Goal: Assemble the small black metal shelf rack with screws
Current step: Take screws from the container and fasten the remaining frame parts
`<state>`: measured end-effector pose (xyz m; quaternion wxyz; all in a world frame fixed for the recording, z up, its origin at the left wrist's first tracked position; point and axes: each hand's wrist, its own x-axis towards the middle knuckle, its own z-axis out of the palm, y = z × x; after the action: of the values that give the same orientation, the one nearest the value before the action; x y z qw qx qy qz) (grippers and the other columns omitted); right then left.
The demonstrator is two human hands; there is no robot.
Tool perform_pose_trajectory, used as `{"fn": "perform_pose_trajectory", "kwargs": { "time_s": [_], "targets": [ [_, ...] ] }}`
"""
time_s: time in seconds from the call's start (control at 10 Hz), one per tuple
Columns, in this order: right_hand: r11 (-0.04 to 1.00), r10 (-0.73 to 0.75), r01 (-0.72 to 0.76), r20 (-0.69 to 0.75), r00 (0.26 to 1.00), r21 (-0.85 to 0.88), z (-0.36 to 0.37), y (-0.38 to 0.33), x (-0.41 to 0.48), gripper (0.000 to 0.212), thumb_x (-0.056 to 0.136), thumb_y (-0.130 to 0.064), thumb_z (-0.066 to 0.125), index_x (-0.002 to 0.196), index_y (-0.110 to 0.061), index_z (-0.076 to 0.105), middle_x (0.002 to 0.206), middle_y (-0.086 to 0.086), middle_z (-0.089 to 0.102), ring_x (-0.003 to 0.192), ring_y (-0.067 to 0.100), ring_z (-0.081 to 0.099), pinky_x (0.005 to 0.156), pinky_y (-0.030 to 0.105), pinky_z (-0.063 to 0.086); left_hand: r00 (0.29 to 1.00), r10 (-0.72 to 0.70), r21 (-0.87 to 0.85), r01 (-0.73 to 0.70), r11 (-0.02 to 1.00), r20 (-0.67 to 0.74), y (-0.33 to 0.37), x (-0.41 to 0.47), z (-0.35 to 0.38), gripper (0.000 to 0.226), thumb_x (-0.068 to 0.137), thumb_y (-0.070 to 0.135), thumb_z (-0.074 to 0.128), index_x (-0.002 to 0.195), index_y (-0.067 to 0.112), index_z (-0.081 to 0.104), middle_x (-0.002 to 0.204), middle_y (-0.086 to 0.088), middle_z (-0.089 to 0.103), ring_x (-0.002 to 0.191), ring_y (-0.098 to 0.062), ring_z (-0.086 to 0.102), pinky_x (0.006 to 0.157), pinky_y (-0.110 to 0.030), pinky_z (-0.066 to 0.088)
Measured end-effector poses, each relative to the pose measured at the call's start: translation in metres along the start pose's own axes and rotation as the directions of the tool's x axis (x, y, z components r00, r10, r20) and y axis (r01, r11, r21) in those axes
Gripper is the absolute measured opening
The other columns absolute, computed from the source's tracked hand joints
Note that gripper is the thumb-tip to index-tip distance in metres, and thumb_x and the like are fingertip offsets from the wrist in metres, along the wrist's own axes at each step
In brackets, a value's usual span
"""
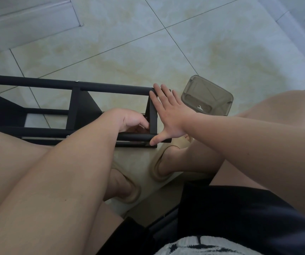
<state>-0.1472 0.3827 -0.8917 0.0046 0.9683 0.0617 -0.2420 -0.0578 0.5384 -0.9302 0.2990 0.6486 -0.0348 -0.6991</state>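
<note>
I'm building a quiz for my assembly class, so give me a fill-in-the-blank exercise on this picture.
The right hand presses the end of the rack with ___ fingers.
The left hand reaches inside the rack with ___ fingers.
The rack lies on a ___ floor.
Missing words: straight; curled; tiled.

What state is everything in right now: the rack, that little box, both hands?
Rack: lying on the floor.
Grey box: open, on the floor beside the rack.
Right hand: open, fingers flat against the rack's end.
Left hand: curled inside the rack's end; contents hidden.
</note>
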Motion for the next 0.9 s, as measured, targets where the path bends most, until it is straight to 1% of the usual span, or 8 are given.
{"fn": "perform_pose_trajectory", "kwargs": {
  "time_s": [0.1,0.2,0.3,0.4,0.5,0.6,0.8,0.9],
  "targets": [
    [1.0,0.002,-0.002,0.004,1.0,0.0,-0.0001,0.0,0.0002,0.157,0.047,-0.106,0.031,0.156,-0.007,-0.024,0.162,0.017,-0.032,0.15,0.036,-0.03,0.121,0.052,-0.014,1.0,-0.012,0.05,0.014,0.999,-0.026,0.0023,-0.0036,0.0016,0.02,0.092,0.012,0.058,0.099,0.008,0.076,0.088,-0.011,0.072,0.078,-0.026,0.067,0.075,-0.032,0.054],
    [1.0,0.001,-0.001,0.003,1.0,0.002,-0.0003,-0.0003,0.0001,0.156,0.048,-0.105,0.033,0.156,-0.007,-0.024,0.162,0.016,-0.032,0.15,0.036,-0.029,0.121,0.052,-0.014,0.998,0.034,0.077,-0.029,0.997,-0.061,0.0038,-0.0039,0.0054,0.03,0.092,0.006,0.057,0.12,0.001,0.067,0.092,-0.013,0.069,0.091,-0.03,0.061,0.087,-0.036,0.048],
    [1.0,0.001,-0.001,0.0,1.0,0.002,-0.0006,-0.0003,-0.0006,0.156,0.049,-0.105,0.034,0.156,-0.007,-0.024,0.162,0.016,-0.032,0.15,0.036,-0.029,0.121,0.051,-0.014,0.994,0.07,0.068,-0.064,0.996,-0.088,0.0032,-0.0036,0.0061,0.031,0.09,0.0,0.056,0.119,-0.001,0.067,0.092,-0.015,0.069,0.09,-0.03,0.061,0.088,-0.037,0.046],
    [1.0,0.002,-0.002,0.001,1.0,0.0,-0.001,-0.0004,-0.0012,0.156,0.05,-0.104,0.035,0.156,-0.007,-0.024,0.162,0.017,-0.032,0.15,0.036,-0.029,0.121,0.051,-0.014,0.989,0.09,0.078,-0.081,0.994,-0.115,0.0019,-0.0012,0.0048,0.035,0.088,-0.002,0.055,0.122,-0.004,0.065,0.102,-0.021,0.066,0.093,-0.031,0.06,0.091,-0.041,0.047],
    [1.0,0.003,-0.003,0.006,1.0,0.003,-0.0011,-0.0009,-0.0011,0.156,0.049,-0.105,0.034,0.156,-0.006,-0.023,0.162,0.017,-0.032,0.15,0.037,-0.029,0.121,0.052,-0.013,0.988,0.092,0.063,-0.085,0.994,-0.121,0.0016,-0.001,0.0053,0.037,0.086,-0.004,0.055,0.123,-0.006,0.064,0.11,-0.026,0.067,0.096,-0.034,0.062,0.103,-0.05,0.046],
    [1.0,0.005,-0.005,0.01,1.0,0.002,-0.0011,-0.0011,-0.0011,0.156,0.048,-0.105,0.032,0.156,-0.006,-0.024,0.162,0.017,-0.032,0.15,0.037,-0.029,0.121,0.052,-0.013,0.988,0.102,0.068,-0.094,0.993,-0.119,0.0011,-0.0002,0.0042,0.038,0.086,-0.005,0.055,0.122,-0.006,0.064,0.121,-0.03,0.065,0.1,-0.035,0.063,0.107,-0.051,0.044],
    [1.0,0.004,-0.004,0.009,1.0,0.003,-0.0006,-0.0007,-0.001,0.156,0.05,-0.105,0.035,0.156,-0.007,-0.024,0.162,0.016,-0.032,0.15,0.036,-0.029,0.122,0.052,-0.013,0.988,0.107,0.07,-0.099,0.993,-0.108,0.0013,-0.0001,0.0039,0.036,0.086,-0.005,0.056,0.121,-0.005,0.065,0.125,-0.03,0.063,0.109,-0.043,0.063,0.108,-0.054,0.042],
    [1.0,0.005,-0.005,0.008,1.0,0.0,-0.001,-0.0006,-0.0011,0.156,0.05,-0.105,0.035,0.156,-0.007,-0.024,0.162,0.016,-0.032,0.15,0.036,-0.029,0.122,0.052,-0.012,0.991,0.103,0.051,-0.099,0.994,-0.089,0.0016,-0.0006,0.0051,0.036,0.089,-0.004,0.053,0.123,-0.004,0.064,0.12,-0.028,0.066,0.104,-0.039,0.063,0.107,-0.049,0.044]
  ]
}}
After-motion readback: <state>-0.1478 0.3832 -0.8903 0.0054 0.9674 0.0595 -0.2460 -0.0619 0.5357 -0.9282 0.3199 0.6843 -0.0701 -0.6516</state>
